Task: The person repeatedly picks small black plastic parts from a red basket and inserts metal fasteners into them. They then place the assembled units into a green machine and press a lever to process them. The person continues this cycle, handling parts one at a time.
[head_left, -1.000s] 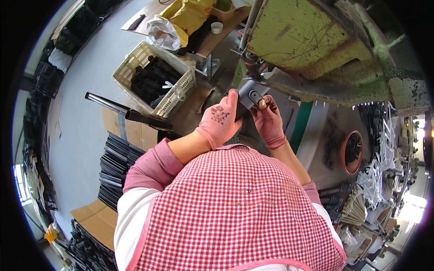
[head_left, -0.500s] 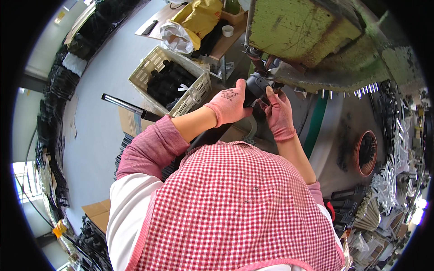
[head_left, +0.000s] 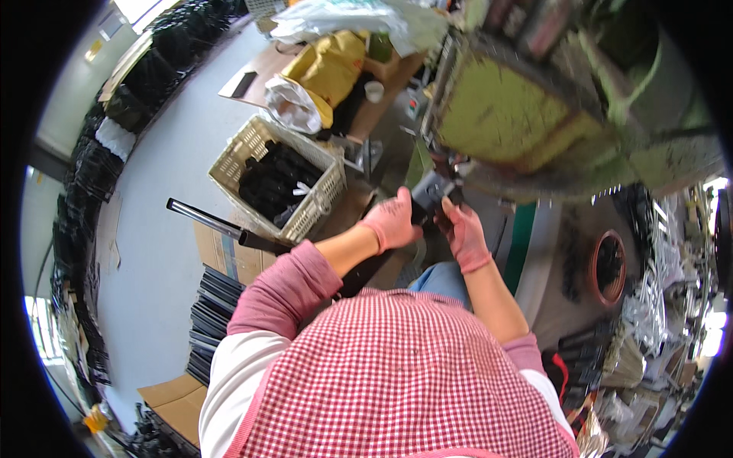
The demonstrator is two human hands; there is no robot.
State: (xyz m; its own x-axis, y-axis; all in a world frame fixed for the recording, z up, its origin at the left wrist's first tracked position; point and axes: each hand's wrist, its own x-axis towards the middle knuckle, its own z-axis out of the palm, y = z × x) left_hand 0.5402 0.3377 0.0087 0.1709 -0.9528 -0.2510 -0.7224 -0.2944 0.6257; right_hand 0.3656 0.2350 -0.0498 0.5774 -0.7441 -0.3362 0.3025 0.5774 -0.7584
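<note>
Both my hands wear pink gloves and meet at a rounded black plastic part just below the green machine. My left hand is closed around its left side, thumb up along it. From the right, my right hand pinches its lower edge between thumb and fingers. Motion blurs the part's far end, so whether it touches the machine cannot be told. A tube with a chrome end and black sleeve sticks out to the left past my left forearm; its other end is hidden.
A cream plastic crate of black parts stands left of my hands. Behind it lie a yellow sack and a white cup. Stacked black tubes and a cardboard flap are at left; a reddish round basket stands right.
My hands and the black part have moved lower in the view and slightly nearer my body. The view itself has shifted, showing more of the machine's top. Both hands keep their hold.
</note>
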